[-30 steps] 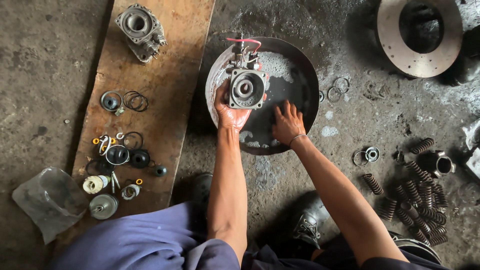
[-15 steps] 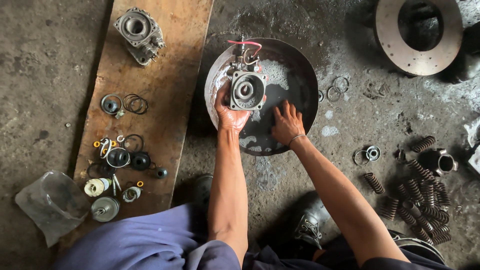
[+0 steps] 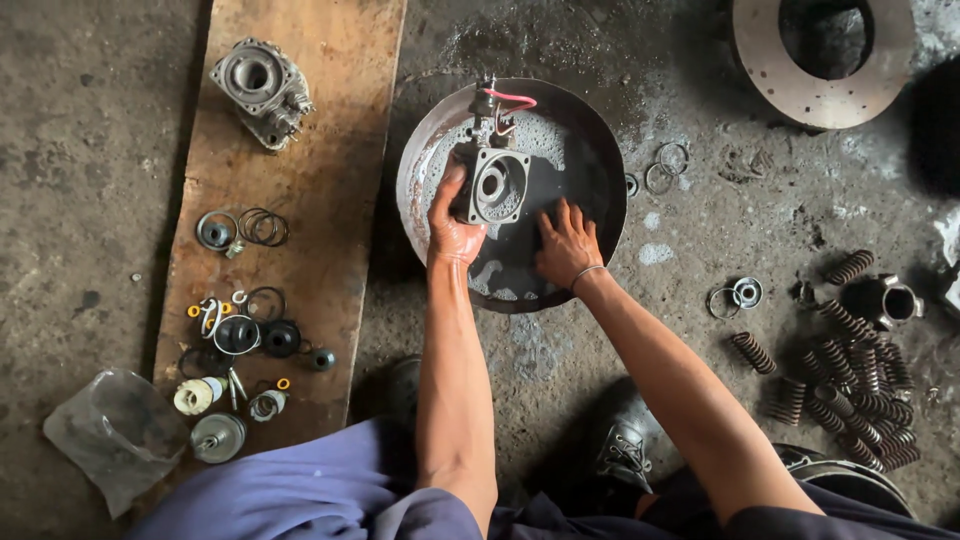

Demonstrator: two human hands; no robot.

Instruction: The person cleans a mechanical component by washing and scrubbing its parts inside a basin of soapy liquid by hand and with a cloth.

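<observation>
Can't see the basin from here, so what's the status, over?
Left hand grips carburetor body over wash basin. Right hand flat in the dark liquid. Nothing in the way.

The floor (image 3: 90, 150) is rough grey concrete, stained dark with oil and wet patches. A worn wooden plank (image 3: 300, 140) lies flat on it. Well to the right of the plank the concrete is greasier and mottled. The light is flat and dim.

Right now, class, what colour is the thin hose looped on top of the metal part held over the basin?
Red hose, clearest in the head view.
</observation>
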